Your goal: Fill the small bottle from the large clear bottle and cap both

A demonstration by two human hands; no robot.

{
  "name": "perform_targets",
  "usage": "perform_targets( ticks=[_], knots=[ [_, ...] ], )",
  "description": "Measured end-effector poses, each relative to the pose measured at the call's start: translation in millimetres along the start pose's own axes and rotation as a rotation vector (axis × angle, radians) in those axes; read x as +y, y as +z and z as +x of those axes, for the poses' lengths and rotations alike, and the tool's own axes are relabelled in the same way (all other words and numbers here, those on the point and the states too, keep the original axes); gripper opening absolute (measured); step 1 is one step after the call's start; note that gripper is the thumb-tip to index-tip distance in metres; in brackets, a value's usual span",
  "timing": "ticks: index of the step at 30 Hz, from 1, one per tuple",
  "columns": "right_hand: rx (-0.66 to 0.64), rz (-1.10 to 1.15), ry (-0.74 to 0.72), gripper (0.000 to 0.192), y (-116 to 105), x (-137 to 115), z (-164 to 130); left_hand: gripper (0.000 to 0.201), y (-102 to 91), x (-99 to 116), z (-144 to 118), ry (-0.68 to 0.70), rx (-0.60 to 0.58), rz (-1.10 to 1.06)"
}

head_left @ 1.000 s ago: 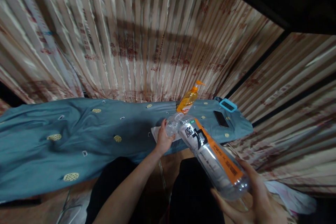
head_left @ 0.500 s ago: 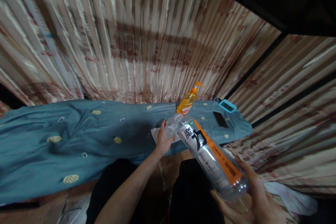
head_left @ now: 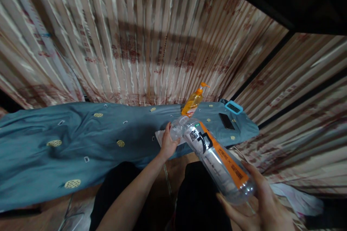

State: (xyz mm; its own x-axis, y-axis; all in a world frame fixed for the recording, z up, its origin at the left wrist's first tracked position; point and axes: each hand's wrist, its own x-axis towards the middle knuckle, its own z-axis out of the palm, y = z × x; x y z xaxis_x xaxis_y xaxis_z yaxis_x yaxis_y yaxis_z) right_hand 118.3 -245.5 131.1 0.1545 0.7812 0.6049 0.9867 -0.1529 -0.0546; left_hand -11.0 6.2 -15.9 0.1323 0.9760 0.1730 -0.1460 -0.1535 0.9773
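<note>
A large clear plastic bottle with an orange and white label lies tilted between my hands, neck pointing away. My right hand cups its base near the bottom right. My left hand grips the bottle's neck end, over the edge of a table covered in blue-green cloth. Something white lies on the cloth just beside my left hand. An orange pump bottle stands just behind the clear bottle's neck.
A dark phone and a blue-framed device lie on the cloth at the far right. Striped patterned curtains hang behind the table. My dark-clothed legs are below. White fabric lies at the lower right.
Nothing has moved apart from a slight camera shift; both hands keep the same hold on the bottle.
</note>
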Motion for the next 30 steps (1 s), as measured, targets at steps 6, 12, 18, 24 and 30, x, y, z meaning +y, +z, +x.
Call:
perform_targets(
  ticks=[6,12,18,24,30],
  knots=[
    [0.000,-0.003,0.002,0.078,-2.0,-0.6,-0.7,0.092,0.3,6.0,0.1,-0.033,-0.020,0.053],
    [0.007,-0.030,-0.127,0.079,-1.6,9.6,0.0,0.092,-0.3,7.2,0.3,-0.031,-0.029,0.048],
    [0.014,-0.027,-0.068,0.079,1.0,7.0,1.1,0.091,0.2,6.2,0.2,-0.031,-0.026,0.047],
    [-0.016,-0.037,-0.070,0.083,-0.8,8.9,2.3,0.091,-0.4,9.4,-0.7,-0.017,-0.011,0.073],
    [-0.013,-0.054,-0.046,0.081,-2.0,9.0,1.1,0.091,-1.0,6.6,-0.8,-0.019,0.001,0.070]
  ],
)
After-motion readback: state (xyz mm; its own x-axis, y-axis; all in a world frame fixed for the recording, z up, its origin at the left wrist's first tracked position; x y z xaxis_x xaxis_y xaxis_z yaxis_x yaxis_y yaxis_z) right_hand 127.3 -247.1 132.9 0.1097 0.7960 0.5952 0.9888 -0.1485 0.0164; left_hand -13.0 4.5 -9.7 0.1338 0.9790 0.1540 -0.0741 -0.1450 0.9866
